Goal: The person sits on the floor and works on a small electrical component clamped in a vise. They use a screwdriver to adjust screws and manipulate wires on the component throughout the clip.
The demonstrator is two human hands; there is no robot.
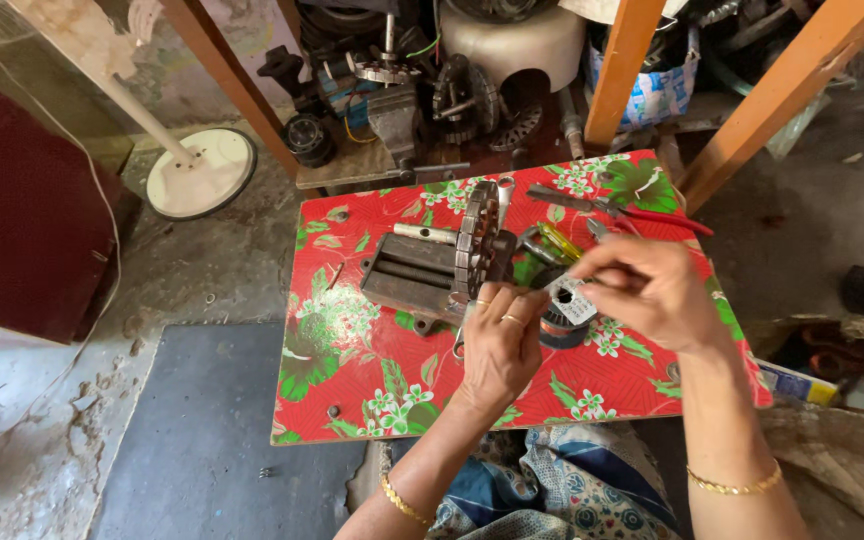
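Cluttered workshop floor, low table [352, 390] under red floral cloth at frame centre. Nearest: left hand [500, 345] closed around dark wire spool [562, 318], lower centre-right of table; right hand [652, 290] just beside, fingertips pinched together at spool's top, apparently on fine wire, too thin to confirm. Judged step: drawing wire off spool. Next move calls for steady tension, no kinks. Beyond: laminated stator [477, 245] on grey metal block [412, 270]; red-handled pliers [617, 208] upper right; fan base [200, 172] upper left.
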